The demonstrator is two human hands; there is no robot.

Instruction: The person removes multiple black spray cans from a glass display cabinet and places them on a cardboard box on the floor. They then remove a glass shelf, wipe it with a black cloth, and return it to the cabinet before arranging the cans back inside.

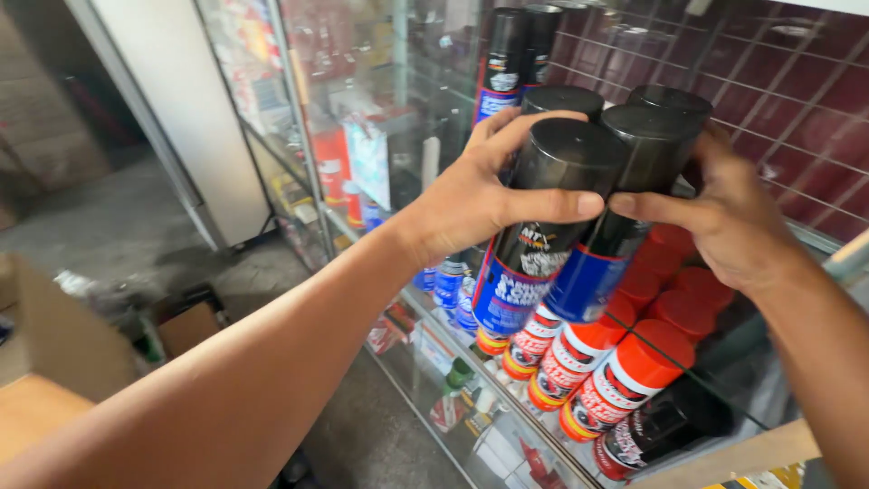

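Observation:
Both my hands clasp a cluster of black-capped spray cans (566, 235) with blue and black labels, held over a glass display counter. My left hand (471, 199) wraps the left side of the cluster, thumb across the front can. From the right, my right hand (733, 217) presses on the cans, fingertips meeting the left thumb. Under the held cans stands a row of red-capped spray cans (625, 371) with white and red labels on the counter top.
Two more black spray cans (511, 59) stand behind on the counter. The glass display case (425, 362) holds small packaged goods on its shelves. A maroon tiled wall (797, 91) is at right, cardboard boxes (63, 344) lie on the concrete floor at left.

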